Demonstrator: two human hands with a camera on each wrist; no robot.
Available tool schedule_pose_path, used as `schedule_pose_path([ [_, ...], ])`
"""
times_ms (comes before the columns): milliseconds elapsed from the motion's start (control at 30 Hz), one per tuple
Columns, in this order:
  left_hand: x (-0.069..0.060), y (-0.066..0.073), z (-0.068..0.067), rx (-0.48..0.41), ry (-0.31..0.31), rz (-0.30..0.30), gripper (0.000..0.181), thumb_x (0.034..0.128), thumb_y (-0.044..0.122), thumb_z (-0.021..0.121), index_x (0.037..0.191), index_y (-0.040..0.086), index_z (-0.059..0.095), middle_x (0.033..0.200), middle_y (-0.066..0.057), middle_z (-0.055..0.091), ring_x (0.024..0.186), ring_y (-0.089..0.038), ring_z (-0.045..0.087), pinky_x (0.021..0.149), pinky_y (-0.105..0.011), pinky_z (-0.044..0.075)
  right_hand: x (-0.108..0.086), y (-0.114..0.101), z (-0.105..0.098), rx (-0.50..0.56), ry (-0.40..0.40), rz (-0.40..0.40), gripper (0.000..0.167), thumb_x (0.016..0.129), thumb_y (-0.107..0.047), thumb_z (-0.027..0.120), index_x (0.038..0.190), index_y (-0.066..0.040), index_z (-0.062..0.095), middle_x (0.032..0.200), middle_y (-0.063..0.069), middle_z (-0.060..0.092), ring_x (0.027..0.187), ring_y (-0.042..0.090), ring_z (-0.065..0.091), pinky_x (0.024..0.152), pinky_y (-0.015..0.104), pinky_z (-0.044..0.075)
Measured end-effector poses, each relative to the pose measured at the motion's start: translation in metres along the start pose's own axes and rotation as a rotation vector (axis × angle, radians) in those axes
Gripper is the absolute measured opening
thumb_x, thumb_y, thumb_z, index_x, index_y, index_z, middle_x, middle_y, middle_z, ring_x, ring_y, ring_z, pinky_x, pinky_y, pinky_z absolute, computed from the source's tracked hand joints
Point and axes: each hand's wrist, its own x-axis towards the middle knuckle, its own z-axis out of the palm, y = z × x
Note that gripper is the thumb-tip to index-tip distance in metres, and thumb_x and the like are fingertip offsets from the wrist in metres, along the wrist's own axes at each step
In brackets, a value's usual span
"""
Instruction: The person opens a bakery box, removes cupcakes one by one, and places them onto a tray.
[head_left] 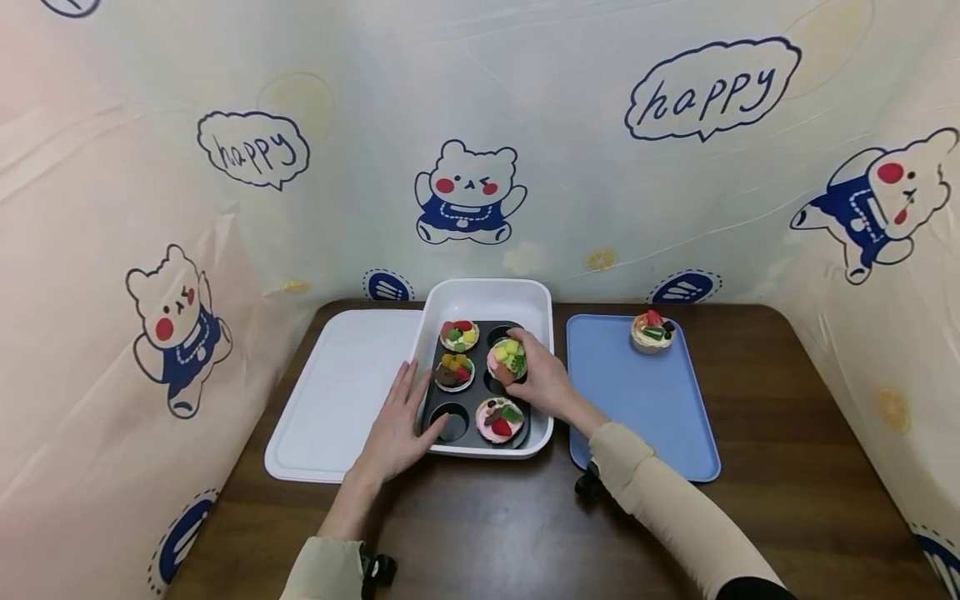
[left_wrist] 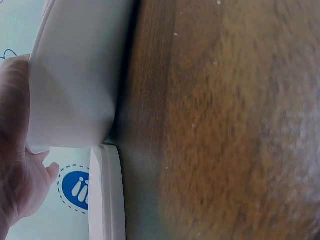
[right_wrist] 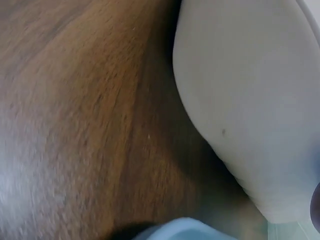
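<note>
So the right hand point(head_left: 546, 375) has its fingers pinched around a small round tart topped with pink, yellow and green pieces point(head_left: 507, 360); it's over the right column of a dark grey six-well muffin pan point(head_left: 471, 398), around the middle well, and I can't tell if the tart's bottom touches the pan; the pan sits inside a deep white rectangular bin with rounded corners point(head_left: 487, 304).

The left hand point(head_left: 397, 425) has its fingers out straight and spread, resting on the bin's left rim, thumb pointing at the front left well; the left wrist view shows that hand right up against the bin's side.

Three other tarts are in the pan: a tart with red, green and yellow bits point(head_left: 459, 335) back left, a tart with brown and orange-yellow topping point(head_left: 454, 372) just in front of it, and a pink tart with a red berry point(head_left: 499, 419) front right.

Left of the bin there's a flat white tray point(head_left: 345, 383); on the right, a flat blue tray point(head_left: 633, 408) with a cream tart with strawberry on top point(head_left: 653, 333) near its back right corner; everything's on a dark brown wooden surface point(head_left: 487, 533); the right wrist view is mostly wood grain and bin wall.
</note>
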Motion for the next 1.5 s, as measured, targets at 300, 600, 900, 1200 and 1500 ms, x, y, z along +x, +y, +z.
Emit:
schedule_pose_path([
  [300,0.000,-0.002,-0.001,0.001,0.012,0.006,0.089,0.1006,0.054,0.069,0.172,0.012,0.037,0.187,-0.011,0.013,0.175,-0.038,0.010,0.132,-0.070,0.032,0.000,0.001,0.004,0.052,0.087,0.003,0.084,0.081,-0.004,0.092,0.152,-0.004,0.047,0.147,0.020,0.058,0.130,0.036,0.065,0.112,0.056,0.057],
  [600,-0.001,-0.004,-0.001,-0.011,0.017,0.005,0.089,0.1006,0.054,0.069,0.172,0.013,0.037,0.188,-0.010,0.013,0.175,-0.036,0.010,0.133,-0.069,0.032,0.002,0.002,0.004,0.116,0.117,-0.014,0.083,0.080,0.001,0.092,0.151,-0.003,0.048,0.148,0.021,0.055,0.133,0.037,0.061,0.119,0.055,0.053],
  [900,-0.001,-0.002,0.001,-0.021,0.026,0.006,0.088,0.1008,0.052,0.070,0.172,0.012,0.037,0.187,-0.011,0.014,0.174,-0.037,0.011,0.132,-0.070,0.033,-0.002,0.002,0.001,0.174,0.143,0.000,0.081,0.082,0.002,0.089,0.152,-0.003,0.048,0.152,0.021,0.051,0.137,0.036,0.056,0.123,0.055,0.049],
  [1200,0.000,-0.001,0.003,-0.024,0.025,0.013,0.088,0.1011,0.052,0.070,0.172,0.012,0.038,0.187,-0.010,0.014,0.175,-0.037,0.011,0.131,-0.071,0.034,-0.009,0.002,-0.009,0.360,0.147,0.050,0.081,0.081,0.005,0.088,0.151,0.000,0.048,0.153,0.024,0.050,0.140,0.041,0.054,0.124,0.059,0.045],
  [1500,0.000,-0.002,0.003,-0.024,0.023,0.014,0.088,0.1012,0.052,0.070,0.172,0.012,0.038,0.187,-0.011,0.013,0.175,-0.037,0.011,0.132,-0.070,0.033,-0.016,0.000,-0.031,0.575,0.165,0.108,0.077,0.083,0.012,0.084,0.149,0.003,0.043,0.148,0.027,0.051,0.132,0.034,0.054,0.115,0.036,0.045],
])
